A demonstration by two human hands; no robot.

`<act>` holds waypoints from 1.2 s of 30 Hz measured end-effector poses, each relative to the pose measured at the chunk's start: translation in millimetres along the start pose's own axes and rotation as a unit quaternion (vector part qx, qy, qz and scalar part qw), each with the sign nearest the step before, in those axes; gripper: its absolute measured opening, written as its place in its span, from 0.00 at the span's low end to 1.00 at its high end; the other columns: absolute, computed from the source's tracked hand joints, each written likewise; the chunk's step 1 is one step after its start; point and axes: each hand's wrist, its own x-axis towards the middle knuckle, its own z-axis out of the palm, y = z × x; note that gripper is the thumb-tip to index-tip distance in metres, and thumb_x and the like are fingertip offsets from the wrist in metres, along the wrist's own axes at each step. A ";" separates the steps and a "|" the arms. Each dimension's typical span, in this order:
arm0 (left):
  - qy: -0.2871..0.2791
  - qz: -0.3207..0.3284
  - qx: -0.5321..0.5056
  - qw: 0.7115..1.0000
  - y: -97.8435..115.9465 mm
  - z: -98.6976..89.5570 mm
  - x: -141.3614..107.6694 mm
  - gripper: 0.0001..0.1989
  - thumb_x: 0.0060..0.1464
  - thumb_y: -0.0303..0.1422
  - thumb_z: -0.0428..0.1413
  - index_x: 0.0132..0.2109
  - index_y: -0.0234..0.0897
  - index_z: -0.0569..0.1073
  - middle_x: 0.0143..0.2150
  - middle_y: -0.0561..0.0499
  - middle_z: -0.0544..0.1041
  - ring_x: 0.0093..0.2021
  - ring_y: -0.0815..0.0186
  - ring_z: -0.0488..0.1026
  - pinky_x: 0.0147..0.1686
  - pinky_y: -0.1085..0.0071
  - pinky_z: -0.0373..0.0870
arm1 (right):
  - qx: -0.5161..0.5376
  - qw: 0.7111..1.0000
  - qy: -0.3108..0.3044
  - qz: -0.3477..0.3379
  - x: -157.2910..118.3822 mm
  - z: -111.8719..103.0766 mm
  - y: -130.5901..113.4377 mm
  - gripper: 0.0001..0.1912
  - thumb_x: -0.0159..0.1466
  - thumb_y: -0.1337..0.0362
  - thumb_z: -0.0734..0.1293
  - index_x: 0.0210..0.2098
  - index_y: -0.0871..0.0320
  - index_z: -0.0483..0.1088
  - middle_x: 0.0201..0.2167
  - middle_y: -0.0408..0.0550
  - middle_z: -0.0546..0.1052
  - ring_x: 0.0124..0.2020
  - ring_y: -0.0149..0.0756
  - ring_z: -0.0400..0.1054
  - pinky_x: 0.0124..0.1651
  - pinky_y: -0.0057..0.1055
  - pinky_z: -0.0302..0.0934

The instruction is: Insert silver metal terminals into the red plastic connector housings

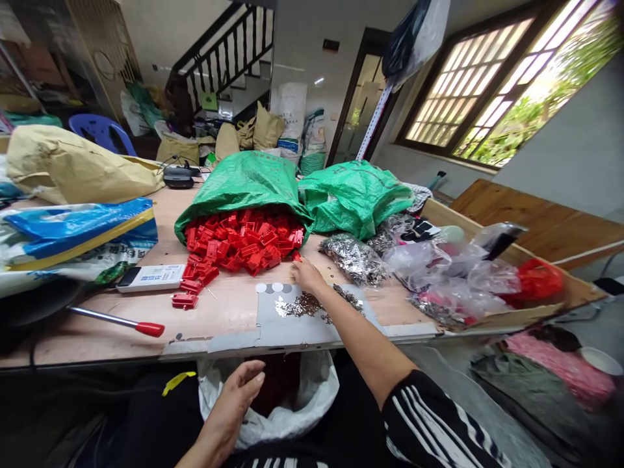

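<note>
My right hand [308, 275] reaches over the table to the right edge of a heap of red plastic parts [244, 240]. Its fingertips close on a small red plastic part [296, 257], though the grip itself is partly hidden. The heap spills from the mouth of a green woven sack [244, 182]. Under my right forearm, small shiny metal pieces [305, 304] are scattered on a grey mat [273, 328]. My left hand [234, 396] hovers over an open white sack [314, 406] at my lap, thumb and fingers apart and holding nothing visible. Dark reddish contents [277, 387] show inside that sack.
A red-tipped lever [149, 329] juts in from the left, near a white box [151, 277]. Another green sack [358, 195] and a clear bag of metal pieces [353, 259] lie at right. Beyond them a wooden-edged tray [536, 312] holds several plastic bags.
</note>
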 end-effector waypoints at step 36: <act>-0.050 0.158 0.042 0.985 41.5 33.3 -32.6 0.17 0.39 0.33 0.67 0.39 0.37 0.75 0.42 0.48 0.81 0.39 0.62 0.77 0.41 0.71 0.73 | -0.089 0.992 0.083 0.027 -153.3 -4.9 22.3 0.05 0.65 0.65 0.63 0.36 0.55 0.71 0.38 0.48 0.76 0.37 0.36 0.70 0.36 0.29 0.58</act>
